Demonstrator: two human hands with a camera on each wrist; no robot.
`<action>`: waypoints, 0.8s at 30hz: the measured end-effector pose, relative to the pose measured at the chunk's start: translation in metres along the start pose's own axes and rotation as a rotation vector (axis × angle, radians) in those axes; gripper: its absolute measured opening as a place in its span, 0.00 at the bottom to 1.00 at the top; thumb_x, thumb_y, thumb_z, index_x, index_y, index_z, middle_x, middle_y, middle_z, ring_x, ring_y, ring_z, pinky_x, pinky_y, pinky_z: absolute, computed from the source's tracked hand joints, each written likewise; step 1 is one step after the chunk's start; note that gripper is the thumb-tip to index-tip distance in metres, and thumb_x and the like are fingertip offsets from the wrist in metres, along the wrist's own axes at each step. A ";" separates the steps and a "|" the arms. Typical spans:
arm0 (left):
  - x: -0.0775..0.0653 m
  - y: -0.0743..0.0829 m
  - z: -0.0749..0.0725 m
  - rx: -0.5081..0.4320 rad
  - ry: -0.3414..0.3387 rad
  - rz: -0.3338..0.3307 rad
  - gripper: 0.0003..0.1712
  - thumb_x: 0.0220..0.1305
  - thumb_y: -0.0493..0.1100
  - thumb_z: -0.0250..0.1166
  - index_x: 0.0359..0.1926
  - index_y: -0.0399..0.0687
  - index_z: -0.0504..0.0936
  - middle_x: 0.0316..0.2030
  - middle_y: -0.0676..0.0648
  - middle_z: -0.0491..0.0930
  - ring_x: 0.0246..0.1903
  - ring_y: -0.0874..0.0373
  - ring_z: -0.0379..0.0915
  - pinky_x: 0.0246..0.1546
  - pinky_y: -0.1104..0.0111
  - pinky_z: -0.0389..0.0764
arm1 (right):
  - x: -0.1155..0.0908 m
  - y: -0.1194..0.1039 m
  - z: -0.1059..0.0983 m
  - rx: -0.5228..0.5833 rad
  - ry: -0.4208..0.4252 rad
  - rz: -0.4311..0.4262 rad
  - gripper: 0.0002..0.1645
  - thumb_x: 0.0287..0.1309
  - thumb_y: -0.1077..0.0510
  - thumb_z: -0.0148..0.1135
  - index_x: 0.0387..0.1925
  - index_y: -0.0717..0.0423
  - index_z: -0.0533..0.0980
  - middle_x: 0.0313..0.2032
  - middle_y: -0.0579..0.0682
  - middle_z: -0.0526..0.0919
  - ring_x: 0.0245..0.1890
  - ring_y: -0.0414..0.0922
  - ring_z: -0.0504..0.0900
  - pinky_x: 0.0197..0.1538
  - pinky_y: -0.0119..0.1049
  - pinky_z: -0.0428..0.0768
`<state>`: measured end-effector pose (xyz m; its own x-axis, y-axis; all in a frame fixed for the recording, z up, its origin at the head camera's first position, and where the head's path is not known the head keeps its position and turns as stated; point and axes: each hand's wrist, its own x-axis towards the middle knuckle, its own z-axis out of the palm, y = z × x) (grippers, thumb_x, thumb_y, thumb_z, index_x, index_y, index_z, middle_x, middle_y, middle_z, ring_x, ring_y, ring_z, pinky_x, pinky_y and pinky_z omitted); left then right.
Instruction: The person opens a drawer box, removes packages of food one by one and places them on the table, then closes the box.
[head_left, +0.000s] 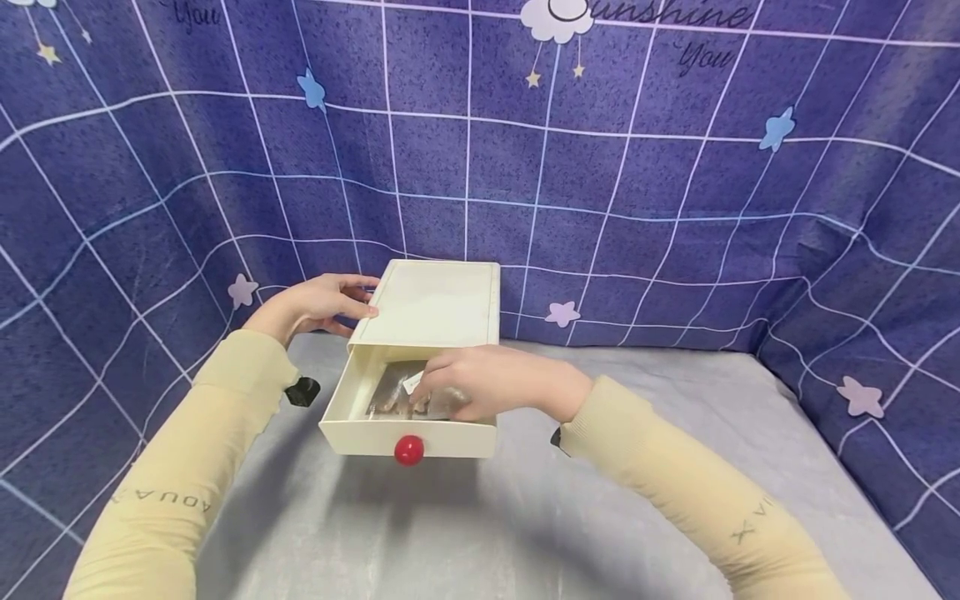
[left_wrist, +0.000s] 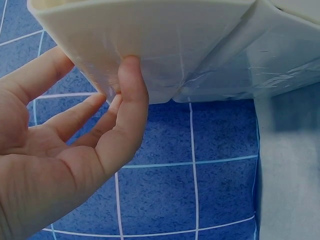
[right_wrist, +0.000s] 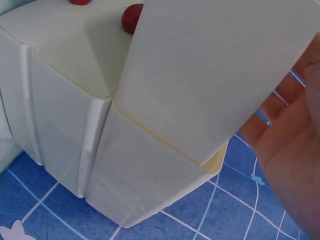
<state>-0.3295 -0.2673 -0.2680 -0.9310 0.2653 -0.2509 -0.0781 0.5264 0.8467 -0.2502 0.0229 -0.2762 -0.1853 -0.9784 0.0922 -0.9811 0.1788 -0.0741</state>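
Observation:
A white drawer box (head_left: 435, 300) has its top drawer (head_left: 367, 446) pulled out, with a red knob (head_left: 408, 450) on the front. Inside lies a clear plastic bag (head_left: 382, 400) with small brownish pieces and a white label. My right hand (head_left: 480, 379) reaches over the drawer's right wall, its fingers down at the bag and thumb apart from them; in the right wrist view the drawer wall hides the fingertips. My left hand (head_left: 322, 304) steadies the box's left side, and in the left wrist view its thumb (left_wrist: 132, 90) rests against the white side wall.
Lower red knobs (right_wrist: 132, 19) show beneath the pulled-out drawer in the right wrist view. The box stands on a grey cloth-covered surface (head_left: 637, 533), close to a blue grid-patterned curtain (head_left: 585, 183) at the back and sides.

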 end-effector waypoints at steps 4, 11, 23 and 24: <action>0.000 0.000 0.000 -0.001 0.000 0.000 0.44 0.61 0.40 0.65 0.73 0.45 0.51 0.64 0.34 0.56 0.55 0.44 0.65 0.48 0.53 0.79 | 0.004 0.001 0.000 0.028 -0.064 0.009 0.25 0.53 0.59 0.65 0.55 0.46 0.77 0.49 0.41 0.80 0.51 0.37 0.75 0.58 0.26 0.70; 0.000 0.000 0.000 0.003 0.000 -0.003 0.44 0.61 0.40 0.65 0.73 0.45 0.51 0.64 0.34 0.56 0.55 0.44 0.66 0.48 0.53 0.79 | 0.007 -0.001 0.002 -0.004 -0.099 0.045 0.25 0.54 0.55 0.66 0.56 0.45 0.76 0.49 0.42 0.80 0.52 0.39 0.75 0.60 0.27 0.69; -0.002 0.003 0.001 0.001 0.000 -0.013 0.44 0.61 0.40 0.65 0.73 0.46 0.51 0.64 0.34 0.56 0.54 0.44 0.67 0.48 0.54 0.79 | 0.012 -0.003 0.015 -0.269 -0.031 0.067 0.17 0.60 0.55 0.61 0.51 0.39 0.77 0.44 0.40 0.77 0.46 0.40 0.74 0.48 0.33 0.76; -0.002 0.004 0.001 0.000 -0.001 -0.015 0.44 0.61 0.40 0.65 0.73 0.46 0.51 0.64 0.34 0.56 0.54 0.44 0.67 0.48 0.54 0.79 | 0.013 -0.004 0.016 -0.294 -0.026 0.066 0.17 0.60 0.55 0.60 0.51 0.38 0.77 0.45 0.40 0.77 0.46 0.40 0.74 0.48 0.33 0.77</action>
<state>-0.3273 -0.2650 -0.2650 -0.9295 0.2581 -0.2636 -0.0918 0.5301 0.8430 -0.2480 0.0083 -0.2906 -0.2516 -0.9652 0.0708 -0.9417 0.2610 0.2123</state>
